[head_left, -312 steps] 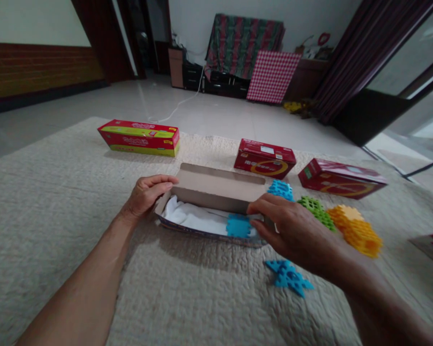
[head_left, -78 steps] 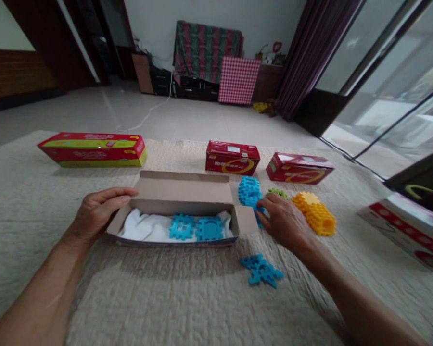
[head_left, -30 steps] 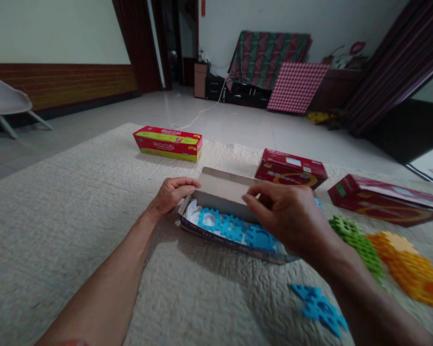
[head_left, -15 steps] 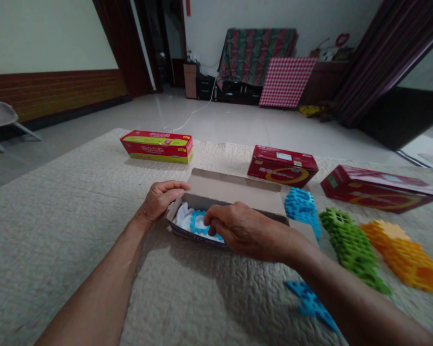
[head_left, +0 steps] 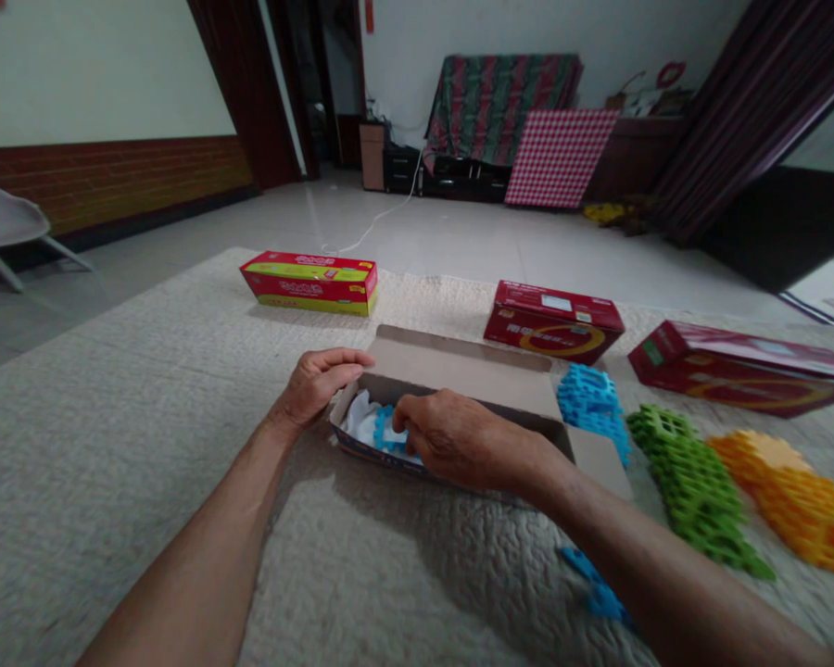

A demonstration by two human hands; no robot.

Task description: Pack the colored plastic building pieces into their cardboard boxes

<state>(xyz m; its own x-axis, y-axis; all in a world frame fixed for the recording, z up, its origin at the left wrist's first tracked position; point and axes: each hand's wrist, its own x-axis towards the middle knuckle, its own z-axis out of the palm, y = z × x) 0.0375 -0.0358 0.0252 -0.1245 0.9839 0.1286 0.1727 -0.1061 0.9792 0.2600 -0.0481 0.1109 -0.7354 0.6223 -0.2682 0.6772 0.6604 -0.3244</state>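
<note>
A pale quilted mat (head_left: pixel 145 398) spreads beneath everything else told here. On it lies an open box (head_left: pixel 459 366), its long flap tipped back and its right end flap folded out. Beyond the open box, toward its right, stands a maroon box (head_left: pixel 552 324); farther right is a second maroon box (head_left: pixel 743 371), and a red-and-yellow box (head_left: pixel 312 283) lies beyond its left end. To the right of the open box, going outward, are an orange stack (head_left: pixel 792 496) farthest off, a green stack (head_left: pixel 695 486) nearer and a blue stack (head_left: pixel 594 408) nearest. The right hand (head_left: pixel 451 435) reaches into the open box, fingers curled down onto a blue piece; whether they grip it I cannot tell. The left hand (head_left: pixel 312 384) is half curled, holding the open box by its left end. White cloth (head_left: pixel 360 417) lines the open box, under that notched blue piece (head_left: pixel 384 428).
</note>
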